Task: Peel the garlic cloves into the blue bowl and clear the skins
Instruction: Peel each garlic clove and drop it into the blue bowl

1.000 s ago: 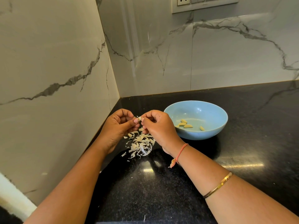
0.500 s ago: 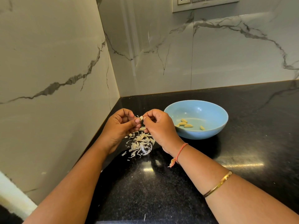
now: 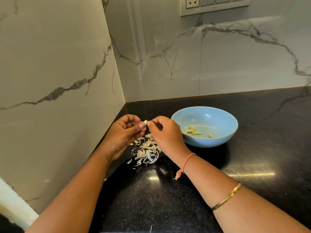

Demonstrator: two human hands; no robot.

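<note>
Garlic clove [image 3: 145, 122] sits pinched in the curled left grip [image 3: 125, 132] while the right grip [image 3: 165, 133] nips its skin, best peeled away steadily over the skins [image 3: 148, 151] below, blue bowl [image 3: 210, 142] just rightward.

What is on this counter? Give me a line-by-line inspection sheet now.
Surface: black counter, glossy, with light glare.
Job's things: blue bowl holding a few peeled cloves; one garlic clove held above the counter.
Clutter: loose skins piled on the counter below the hands, left of the bowl.
Fingers: left hand and right hand both pinch the held clove.
Cables: nothing seen.
Surroundings: marble walls meeting in a corner; switch plate above.
</note>
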